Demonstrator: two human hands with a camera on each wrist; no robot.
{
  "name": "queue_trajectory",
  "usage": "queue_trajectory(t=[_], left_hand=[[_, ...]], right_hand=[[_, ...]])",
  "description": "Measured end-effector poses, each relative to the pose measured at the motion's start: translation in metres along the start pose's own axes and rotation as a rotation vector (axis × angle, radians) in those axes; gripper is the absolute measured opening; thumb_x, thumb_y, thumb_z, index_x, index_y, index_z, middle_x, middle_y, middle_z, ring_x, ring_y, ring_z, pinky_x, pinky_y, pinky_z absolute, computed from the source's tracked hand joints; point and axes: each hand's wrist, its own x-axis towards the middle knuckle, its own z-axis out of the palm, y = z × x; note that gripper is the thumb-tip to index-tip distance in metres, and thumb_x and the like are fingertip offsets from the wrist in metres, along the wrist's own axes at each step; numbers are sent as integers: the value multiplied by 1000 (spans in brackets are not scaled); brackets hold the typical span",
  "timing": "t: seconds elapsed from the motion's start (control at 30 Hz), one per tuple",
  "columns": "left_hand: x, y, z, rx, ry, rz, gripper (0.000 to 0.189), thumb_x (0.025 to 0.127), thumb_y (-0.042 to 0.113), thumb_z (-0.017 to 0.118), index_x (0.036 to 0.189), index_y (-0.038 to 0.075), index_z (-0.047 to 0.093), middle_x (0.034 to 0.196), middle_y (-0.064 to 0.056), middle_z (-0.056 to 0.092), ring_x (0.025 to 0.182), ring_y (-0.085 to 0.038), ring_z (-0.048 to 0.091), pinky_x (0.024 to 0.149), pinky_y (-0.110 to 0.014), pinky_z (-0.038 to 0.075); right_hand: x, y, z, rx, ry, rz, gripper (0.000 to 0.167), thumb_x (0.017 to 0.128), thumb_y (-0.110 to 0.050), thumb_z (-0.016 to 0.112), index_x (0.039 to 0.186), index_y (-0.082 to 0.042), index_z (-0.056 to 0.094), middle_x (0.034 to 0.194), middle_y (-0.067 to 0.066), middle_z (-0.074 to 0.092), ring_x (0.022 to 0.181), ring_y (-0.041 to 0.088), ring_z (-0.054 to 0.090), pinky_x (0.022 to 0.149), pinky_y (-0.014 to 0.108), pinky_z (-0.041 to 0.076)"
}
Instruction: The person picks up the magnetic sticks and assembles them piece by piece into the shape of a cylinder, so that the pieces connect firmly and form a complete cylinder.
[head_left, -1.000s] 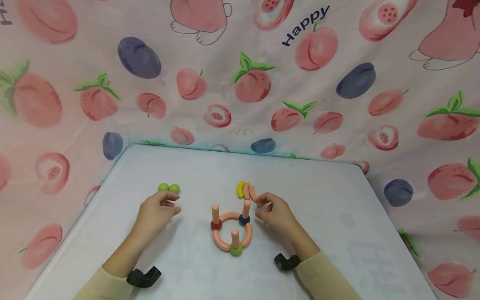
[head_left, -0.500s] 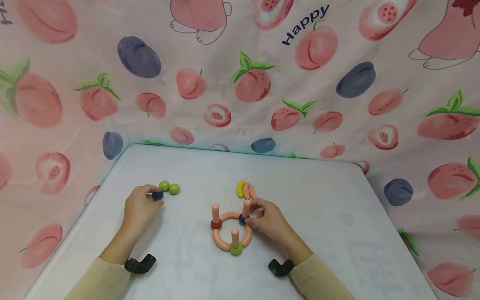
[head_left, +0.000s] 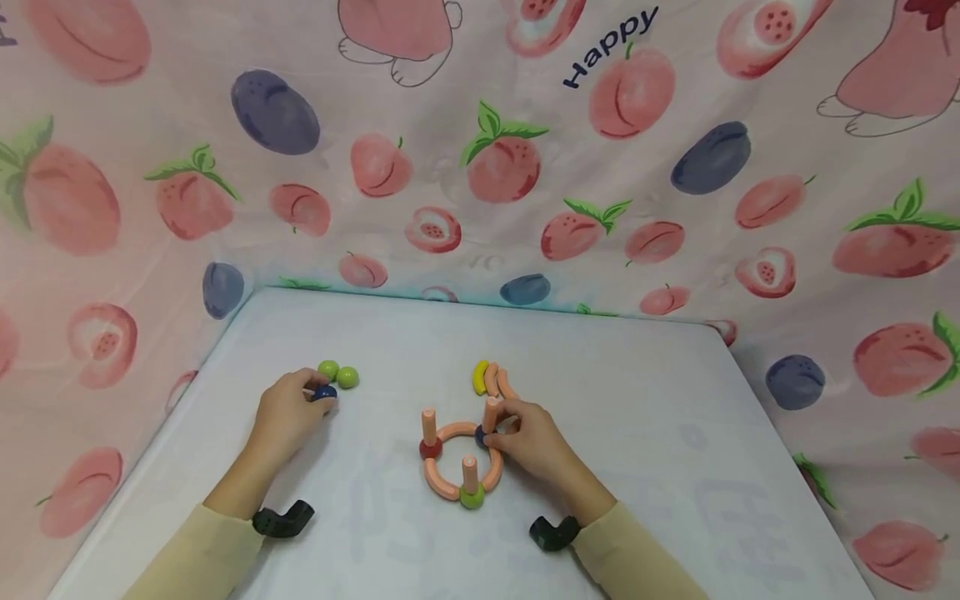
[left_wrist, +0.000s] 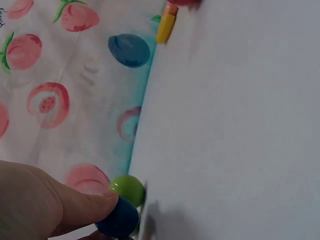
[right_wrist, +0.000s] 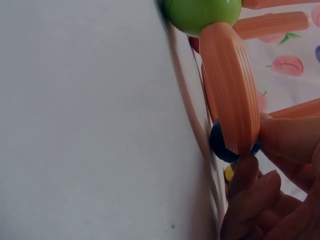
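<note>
My left hand (head_left: 291,412) pinches a dark blue ball (head_left: 325,392) between thumb and fingers, just in front of two green balls (head_left: 347,377). In the left wrist view the blue ball (left_wrist: 119,219) overlaps a green one. A ring of curved orange sticks (head_left: 441,482) lies on the table, joined by a red ball (head_left: 431,448), a green ball (head_left: 472,497) and a dark blue ball (head_left: 480,435), each bearing an upright orange peg. My right hand (head_left: 536,442) grips the ring at its blue ball; the right wrist view shows fingertips around that blue ball (right_wrist: 220,145) and stick end.
Behind the ring lie a yellow curved piece (head_left: 480,377) and two orange curved sticks (head_left: 492,379). A fruit-print cloth (head_left: 450,167) hangs along the far and side edges of the white table (head_left: 637,375).
My left hand shifted left from beside the green balls, and the blue ball came into sight in its fingers; it then moved slightly right. My right hand moved left onto the ring's blue ball.
</note>
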Motion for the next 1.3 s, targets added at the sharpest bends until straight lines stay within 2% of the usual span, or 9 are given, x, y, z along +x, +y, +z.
queue_trajectory(t=[0.13, 0.27, 0.37, 0.6, 0.7, 0.83, 0.97, 1.17, 1.3], left_hand=[[-5, 23, -8, -17, -39, 50, 37, 99, 17, 77, 132, 3, 68, 133, -21, 70, 118, -39, 67, 92, -50, 57], [-13, 55, -14, -50, -65, 75, 39, 102, 22, 76, 137, 7, 67, 136, -18, 70, 123, -39, 68, 95, -52, 59], [-17, 79, -17, -87, -95, 99, 39, 102, 24, 75, 138, 11, 68, 136, -15, 72, 124, -36, 69, 94, -51, 60], [-17, 118, -6, -217, -236, 217, 30, 100, 19, 79, 129, 18, 75, 124, -5, 77, 114, -24, 73, 94, -42, 62], [-16, 131, 1, -279, -305, 268, 28, 100, 16, 78, 128, 17, 76, 120, -5, 77, 110, -22, 74, 95, -41, 63], [-16, 146, 10, -346, -386, 319, 27, 100, 13, 77, 127, 15, 76, 119, -6, 78, 109, -20, 75, 96, -41, 64], [-15, 156, 21, -389, -431, 339, 26, 100, 9, 76, 126, 15, 77, 121, -5, 77, 112, -20, 75, 98, -39, 64], [-15, 161, 33, -414, -444, 360, 26, 99, 6, 76, 123, 15, 77, 124, -4, 77, 116, -21, 75, 97, -38, 64], [-16, 164, 38, -378, -429, 350, 26, 98, 7, 78, 123, 17, 78, 119, -2, 78, 111, -19, 75, 96, -39, 64]], right_hand=[[2, -1, 1, -20, 0, -1, 20, 89, -12, 88, 103, -22, 77, 104, -2, 74, 72, 15, 58, 61, 25, 48], [5, -2, 3, -32, -15, -1, 18, 90, -14, 87, 101, -25, 77, 100, -3, 74, 72, 17, 56, 61, 25, 46], [8, -2, 4, -33, -22, -7, 18, 90, -15, 88, 100, -26, 77, 103, -2, 74, 75, 18, 57, 63, 26, 48], [14, -2, 6, -13, -21, -24, 20, 90, -14, 88, 105, -23, 79, 110, -2, 75, 78, 17, 61, 66, 26, 52], [17, -2, 8, 17, -37, -40, 21, 90, -13, 87, 108, -20, 79, 110, 0, 76, 75, 16, 63, 65, 25, 54], [18, -2, 9, 13, -40, -54, 22, 91, -14, 87, 111, -19, 80, 111, 0, 76, 75, 15, 61, 65, 25, 53], [18, -2, 9, 17, -40, -57, 22, 91, -14, 86, 111, -17, 79, 110, 2, 77, 73, 15, 61, 63, 25, 51], [17, -1, 10, -13, -40, -38, 18, 92, -18, 86, 108, -21, 79, 111, 1, 76, 75, 15, 59, 63, 26, 50], [18, -1, 11, 10, -41, -49, 16, 92, -16, 85, 105, -23, 78, 112, 1, 76, 75, 15, 60, 65, 25, 51]])
